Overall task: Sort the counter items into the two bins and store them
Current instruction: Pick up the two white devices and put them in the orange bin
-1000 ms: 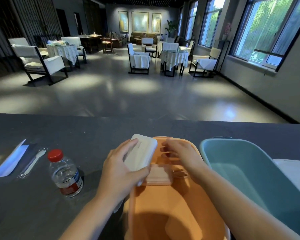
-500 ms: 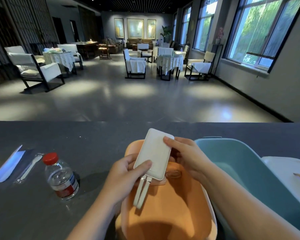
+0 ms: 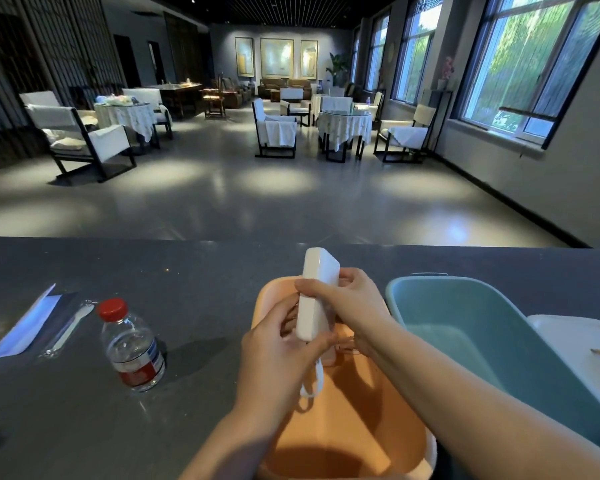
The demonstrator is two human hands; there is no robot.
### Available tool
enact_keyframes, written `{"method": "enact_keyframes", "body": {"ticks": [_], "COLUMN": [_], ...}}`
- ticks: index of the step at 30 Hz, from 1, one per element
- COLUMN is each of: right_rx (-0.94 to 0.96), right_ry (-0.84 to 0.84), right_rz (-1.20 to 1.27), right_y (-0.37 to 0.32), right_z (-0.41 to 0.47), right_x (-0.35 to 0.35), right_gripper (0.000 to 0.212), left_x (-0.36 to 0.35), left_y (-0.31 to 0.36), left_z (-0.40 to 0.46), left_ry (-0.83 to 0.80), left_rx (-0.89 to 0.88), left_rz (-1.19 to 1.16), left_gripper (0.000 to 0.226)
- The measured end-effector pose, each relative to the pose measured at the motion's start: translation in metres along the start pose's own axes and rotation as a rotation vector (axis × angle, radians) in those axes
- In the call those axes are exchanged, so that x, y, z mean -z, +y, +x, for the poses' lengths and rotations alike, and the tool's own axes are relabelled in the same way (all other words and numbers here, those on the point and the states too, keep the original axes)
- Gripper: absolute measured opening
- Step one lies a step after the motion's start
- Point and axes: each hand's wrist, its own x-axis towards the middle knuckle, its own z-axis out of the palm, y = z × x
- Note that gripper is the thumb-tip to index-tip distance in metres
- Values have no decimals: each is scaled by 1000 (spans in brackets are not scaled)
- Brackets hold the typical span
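A white power bank [image 3: 315, 292] stands upright on edge above the orange bin [image 3: 354, 431], its short white cable loop [image 3: 312, 384] hanging down. My left hand [image 3: 278, 344] grips its lower end from the left. My right hand [image 3: 347, 303] holds its right side, thumb across the front. A pink object [image 3: 329, 355] lies in the orange bin behind the hands, mostly hidden. The teal bin [image 3: 471, 327] sits beside it on the right. On the grey counter [image 3: 187, 299] to the left stand a red-capped water bottle [image 3: 130, 344], a wrapped plastic spoon [image 3: 68, 327] and a white paper sleeve [image 3: 28, 323].
A white lid or tray [image 3: 579, 344] with a thin stick on it rests at the right, against the teal bin. Beyond the counter's far edge lies a lounge floor with chairs and tables.
Both hands have lifted the power bank from low in the orange bin and turned it from flat-facing to upright on edge. Its cable loop now dangles free.
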Motion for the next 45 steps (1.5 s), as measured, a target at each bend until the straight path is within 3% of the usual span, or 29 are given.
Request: {"method": "enact_keyframes", "body": {"ticks": [5,14,17,29,36,38,41,45], "right_rx": [221,436,412,379,383,408,500,692], "right_ry": [-106,-398,-384,-432,-367,-315,-257,-256], "right_rz": [-464,-1123,-1138,-1085,-1026,-1011,-1027,-1078], "right_y": [3,25,41,76,73,65,50,28], "right_z": [22,51,59,67,46,33,11,-27], "right_x": [14,-29,-38,-52,-35,-25,-13,-18], "right_gripper": [77,87,93,73,88,81,54,38], "left_x": [33,41,39,36,37,40,51,79], "left_y": [-34,-54,-57,-63,-62,-59,-51,-42], "left_z": [-2,-10,-8,-6,-7,-8,-13,-38], "left_ry": [-36,-96,-86,-73,-73,-77,-38,127], "left_rx": [-9,73,104,91,55,41,40,71], "left_rz": [353,318,309,385,392,409,472,568], "left_gripper": [64,51,48,45,46,44,40,33]}}
